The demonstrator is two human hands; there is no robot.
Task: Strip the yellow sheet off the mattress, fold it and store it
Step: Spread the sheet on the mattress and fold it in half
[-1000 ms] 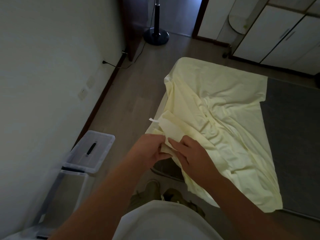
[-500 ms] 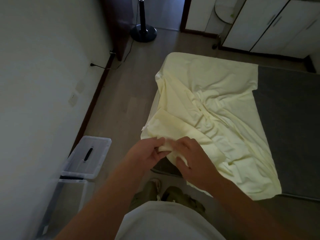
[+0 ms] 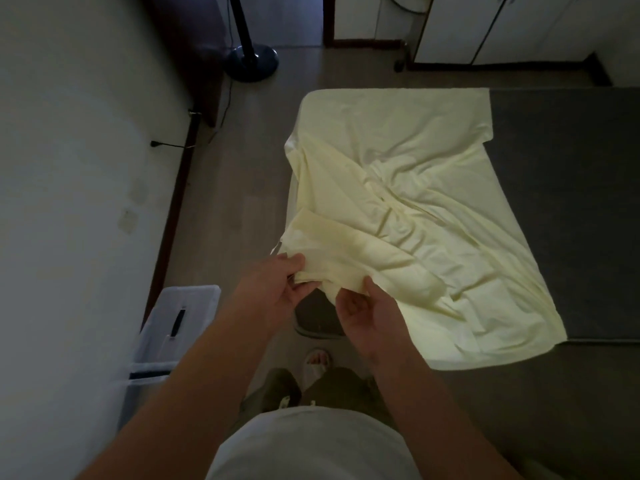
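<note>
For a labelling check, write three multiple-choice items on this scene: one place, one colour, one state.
1. Where is the bin? A on a chair; B on the floor by the wall; C on a shelf.
2. What colour is the bare mattress? A white; B red; C dark grey.
3. What do the left hand and right hand do? A both pinch the sheet; B both hang idle; C one lifts the bin.
Key: B, it stands by the left wall; C, the uncovered part looks dark grey; A, both pinch the sheet's near corner.

mattress (image 3: pixel 571 202) cut off at right edge, fan pole (image 3: pixel 239 22) cropped at top, storage bin (image 3: pixel 180 317) partly behind forearm (image 3: pixel 214 368)
</note>
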